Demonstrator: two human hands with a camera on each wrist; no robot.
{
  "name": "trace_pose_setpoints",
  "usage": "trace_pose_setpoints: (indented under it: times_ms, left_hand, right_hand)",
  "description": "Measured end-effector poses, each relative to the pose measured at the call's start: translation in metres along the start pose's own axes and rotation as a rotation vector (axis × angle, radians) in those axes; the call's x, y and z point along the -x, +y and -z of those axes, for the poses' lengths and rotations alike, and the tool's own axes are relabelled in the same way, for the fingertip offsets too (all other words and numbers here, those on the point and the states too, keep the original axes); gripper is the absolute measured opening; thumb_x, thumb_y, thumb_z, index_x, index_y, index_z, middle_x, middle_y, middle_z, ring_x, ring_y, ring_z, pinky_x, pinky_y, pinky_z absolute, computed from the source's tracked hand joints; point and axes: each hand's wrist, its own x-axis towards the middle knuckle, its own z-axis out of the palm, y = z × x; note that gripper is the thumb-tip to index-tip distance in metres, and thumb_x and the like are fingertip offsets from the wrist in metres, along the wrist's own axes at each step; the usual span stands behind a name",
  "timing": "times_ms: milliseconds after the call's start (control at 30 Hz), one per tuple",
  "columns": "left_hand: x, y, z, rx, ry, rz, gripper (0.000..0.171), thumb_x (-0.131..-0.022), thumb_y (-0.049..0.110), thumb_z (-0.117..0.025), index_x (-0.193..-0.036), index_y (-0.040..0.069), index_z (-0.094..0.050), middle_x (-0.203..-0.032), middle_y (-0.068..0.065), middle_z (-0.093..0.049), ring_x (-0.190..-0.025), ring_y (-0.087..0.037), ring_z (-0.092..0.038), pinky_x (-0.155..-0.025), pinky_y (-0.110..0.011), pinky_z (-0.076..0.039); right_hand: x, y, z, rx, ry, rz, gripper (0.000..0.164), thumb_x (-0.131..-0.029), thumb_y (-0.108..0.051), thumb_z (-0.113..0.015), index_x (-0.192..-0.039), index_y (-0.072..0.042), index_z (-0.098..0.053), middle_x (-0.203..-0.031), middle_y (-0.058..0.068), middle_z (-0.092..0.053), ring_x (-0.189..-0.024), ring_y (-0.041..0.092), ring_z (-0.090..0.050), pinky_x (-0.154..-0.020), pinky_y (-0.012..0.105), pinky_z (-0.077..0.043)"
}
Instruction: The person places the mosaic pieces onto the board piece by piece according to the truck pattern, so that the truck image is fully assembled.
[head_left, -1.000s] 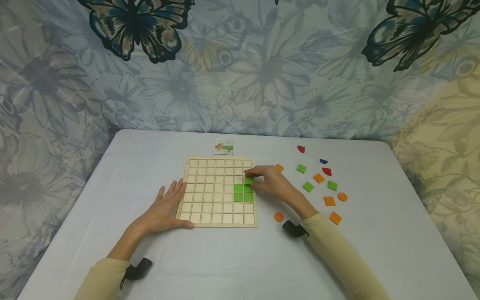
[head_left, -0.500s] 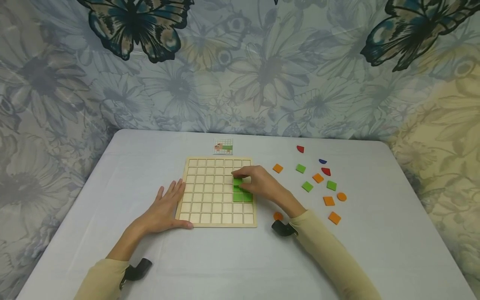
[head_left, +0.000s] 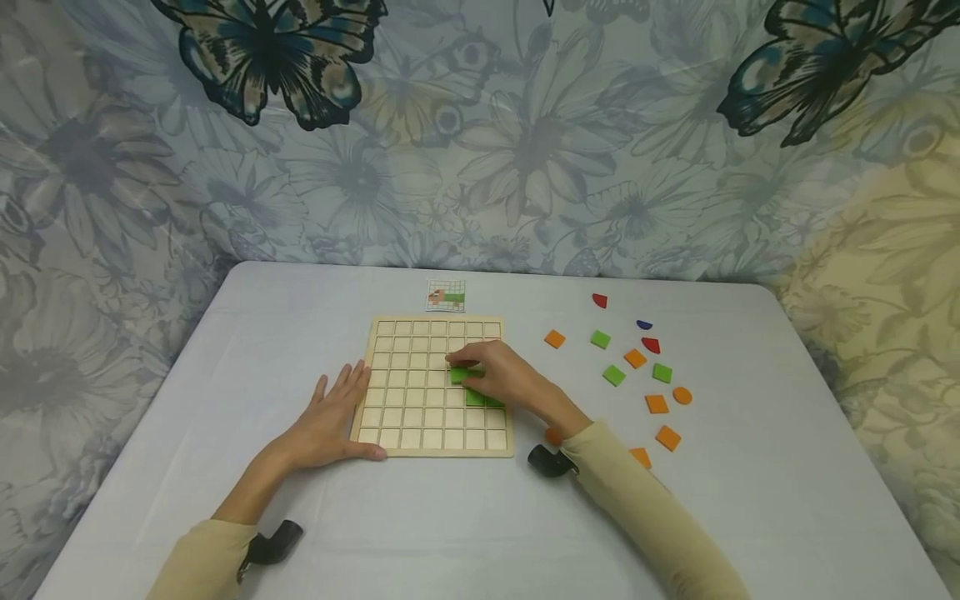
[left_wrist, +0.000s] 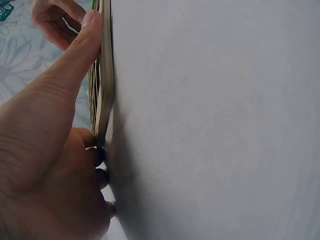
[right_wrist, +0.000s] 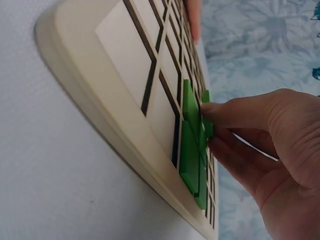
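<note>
My left hand (head_left: 327, 421) lies with straight, spread fingers along the left edge of a wooden grid board (head_left: 408, 417), the thumb on its near left corner. In the left wrist view the thumb (left_wrist: 85, 45) presses the board's rim (left_wrist: 106, 75). Over the board's middle right, my right hand (head_left: 498, 371) pinches a green square tile (head_left: 457, 377) between thumb and fingertips. In the right wrist view this tile (right_wrist: 206, 96) stands raised above the cells. Green tiles (head_left: 476, 397) fill cells by the right edge, partly hidden under the hand.
Right of the board lie loose pieces: green squares (head_left: 614, 376), orange squares (head_left: 657, 404), an orange circle (head_left: 682, 396), red pieces (head_left: 600, 301) and a blue half-round (head_left: 644, 325). A small picture card (head_left: 446, 296) lies behind the board.
My right hand has moved left across the board from its right edge, carrying the green tile. An orange square has come into view beside the right sleeve. The left hand stays put.
</note>
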Motion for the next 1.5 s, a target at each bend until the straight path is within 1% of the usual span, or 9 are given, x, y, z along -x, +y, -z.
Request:
trace_pose_setpoints:
  times_ms: [300, 633, 867, 1033, 1167, 1300, 1500]
  left_hand:
    - [-0.001, 0.001, 0.001, 0.004, -0.001, 0.003, 0.133, -0.065, 0.069, -0.077, -0.155, -0.003, -0.011, -0.162, -0.021, -0.005, -0.149, -0.040, -0.001, -0.115, -0.061, 0.005]
    - [-0.001, 0.002, 0.001, 0.008, -0.003, 0.005, 0.132, -0.065, 0.068, -0.078, -0.155, -0.004, -0.011, -0.162, -0.021, -0.005, -0.149, -0.040, -0.001, -0.115, -0.061, 0.005]
    - [-0.001, 0.002, 0.001, 0.009, -0.002, 0.004, 0.133, -0.065, 0.068, -0.078, -0.155, -0.004, -0.012, -0.162, -0.021, -0.006, -0.149, -0.041, -0.001, -0.115, -0.061, 0.005]
    - [0.001, 0.001, 0.001, 0.009, -0.006, 0.011, 0.133, -0.065, 0.069, -0.077, -0.155, -0.005, -0.012, -0.162, -0.022, -0.005, -0.149, -0.041, -0.001, -0.115, -0.062, 0.005]
    - [0.003, -0.001, 0.001, 0.006, -0.006, 0.020, 0.132, -0.065, 0.069, -0.077, -0.155, -0.004, -0.012, -0.162, -0.022, -0.005, -0.149, -0.041, -0.001, -0.115, -0.062, 0.005]
    - [0.002, 0.000, 0.001, 0.011, -0.003, 0.013, 0.132, -0.066, 0.068, -0.077, -0.155, -0.004, -0.011, -0.162, -0.021, -0.005, -0.149, -0.041, 0.000, -0.115, -0.061, 0.005]
    - [0.000, 0.000, 0.001, 0.004, -0.002, 0.003, 0.133, -0.065, 0.069, -0.077, -0.155, -0.003, -0.011, -0.162, -0.021, -0.005, -0.149, -0.040, 0.000, -0.115, -0.061, 0.005]
  right_hand:
    - [-0.001, 0.000, -0.006, 0.028, -0.011, -0.028, 0.038, -0.085, -0.001, -0.074, -0.123, -0.004, -0.067, -0.120, 0.007, -0.069, -0.110, 0.018, -0.065, -0.093, 0.025, -0.051]
    - [0.000, -0.002, -0.006, 0.031, -0.016, -0.039, 0.038, -0.086, -0.005, -0.075, -0.123, -0.005, -0.068, -0.120, 0.006, -0.069, -0.111, 0.018, -0.064, -0.094, 0.027, -0.050]
    - [0.003, -0.001, -0.005, 0.029, 0.001, -0.043, 0.036, -0.087, -0.008, -0.074, -0.123, -0.006, -0.068, -0.120, 0.005, -0.069, -0.111, 0.017, -0.064, -0.094, 0.028, -0.050]
    - [0.007, 0.000, 0.001, 0.030, 0.033, -0.051, 0.036, -0.087, -0.007, -0.074, -0.122, -0.005, -0.068, -0.120, 0.006, -0.069, -0.108, 0.019, -0.065, -0.092, 0.030, -0.052]
    - [0.009, 0.003, 0.007, 0.031, 0.060, -0.078, 0.036, -0.088, -0.006, -0.073, -0.123, -0.006, -0.068, -0.120, 0.005, -0.069, -0.108, 0.019, -0.064, -0.092, 0.033, -0.052]
    - [0.015, 0.010, 0.014, 0.022, 0.084, -0.121, 0.033, -0.090, -0.006, -0.070, -0.123, -0.007, -0.068, -0.119, 0.005, -0.069, -0.109, 0.019, -0.064, -0.093, 0.036, -0.052]
    - [0.030, 0.026, 0.028, -0.017, 0.139, -0.171, 0.034, -0.089, -0.004, -0.069, -0.123, -0.004, -0.068, -0.119, 0.006, -0.069, -0.110, 0.023, -0.064, -0.096, 0.039, -0.051]
